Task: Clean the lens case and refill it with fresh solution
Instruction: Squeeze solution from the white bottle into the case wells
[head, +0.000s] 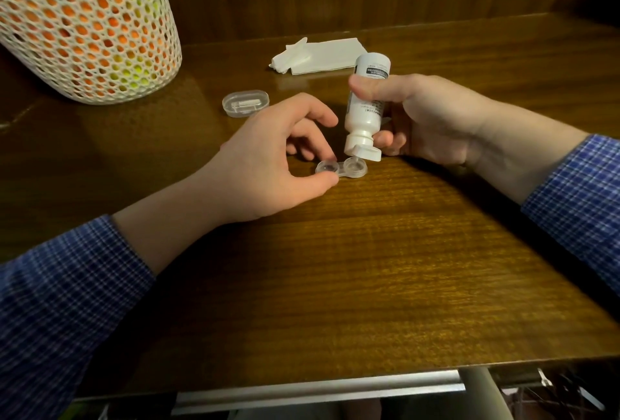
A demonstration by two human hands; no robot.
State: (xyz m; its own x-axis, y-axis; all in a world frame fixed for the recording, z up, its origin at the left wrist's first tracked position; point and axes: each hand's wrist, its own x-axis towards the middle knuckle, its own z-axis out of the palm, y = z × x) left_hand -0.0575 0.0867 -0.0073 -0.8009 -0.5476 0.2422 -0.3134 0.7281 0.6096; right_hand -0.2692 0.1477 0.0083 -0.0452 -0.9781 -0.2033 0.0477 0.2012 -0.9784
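A clear two-well lens case (341,169) lies on the wooden table (369,268). My left hand (268,164) pinches its left well between thumb and a fingertip. My right hand (426,117) grips a white solution bottle (365,104) turned upside down. Its flip cap is open and the nozzle hangs just above the case's right well. I cannot tell whether liquid is coming out.
A clear oval lid or box (246,103) lies behind my left hand. Folded white tissues (318,55) sit at the back. A tall white mesh basket (84,23) with orange and green contents stands at the back left. The table's front edge (335,376) is near me.
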